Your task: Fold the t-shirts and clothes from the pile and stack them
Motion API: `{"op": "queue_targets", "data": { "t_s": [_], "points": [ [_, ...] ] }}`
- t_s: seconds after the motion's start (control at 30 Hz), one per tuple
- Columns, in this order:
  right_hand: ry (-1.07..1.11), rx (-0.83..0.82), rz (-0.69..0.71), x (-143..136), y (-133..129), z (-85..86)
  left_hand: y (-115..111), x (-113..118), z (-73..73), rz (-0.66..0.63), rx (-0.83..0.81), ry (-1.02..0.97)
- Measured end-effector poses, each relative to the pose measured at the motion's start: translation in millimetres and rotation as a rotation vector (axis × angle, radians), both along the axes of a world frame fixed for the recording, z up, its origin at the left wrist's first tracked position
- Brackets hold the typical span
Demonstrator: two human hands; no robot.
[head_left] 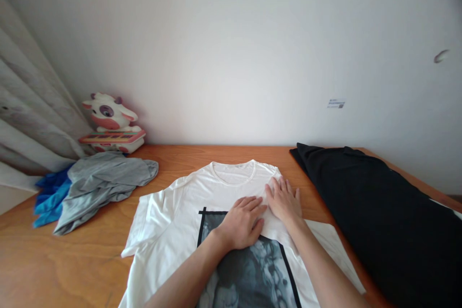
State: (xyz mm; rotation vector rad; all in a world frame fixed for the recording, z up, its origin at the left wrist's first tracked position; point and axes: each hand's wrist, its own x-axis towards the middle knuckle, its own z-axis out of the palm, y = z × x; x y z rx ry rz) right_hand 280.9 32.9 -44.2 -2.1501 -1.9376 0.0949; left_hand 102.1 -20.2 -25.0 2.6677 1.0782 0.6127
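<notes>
A white T-shirt (162,245) with a dark framed print lies spread on the wooden table, its neckline toward the wall. My left hand (243,221) rests on the chest of the shirt, over the upper part of the print, fingers stretched out and pointing right. Beside it, my right hand (284,197) lies flat near the shirt's right shoulder with its fingers spread. Both palms face down on the cloth, and neither hand grips it. My forearms cover part of the print and of the right side. The shirt's lower end is out of view.
Black folded clothing (364,202) lies along the table's right side. At the left are a crumpled grey garment (104,183) and a blue cloth (54,197). A toy cow keyboard (113,127) stands behind them, beside a curtain (29,91). A wall (231,57) rises behind the table (90,264).
</notes>
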Motion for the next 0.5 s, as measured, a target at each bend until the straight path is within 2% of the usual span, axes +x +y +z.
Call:
{"op": "queue_targets", "data": {
  "t_s": [0.23, 0.5],
  "points": [
    [-0.014, -0.143, -0.073, -8.5, 19.1, 17.8, -2.7, 0.3, -1.3, 0.013, 0.038, 0.004],
    [-0.027, 0.044, 0.006, -11.5, 18.7, -8.7, -2.3, -1.6, -4.6, 0.003, 0.128, 0.035]
  ]
}}
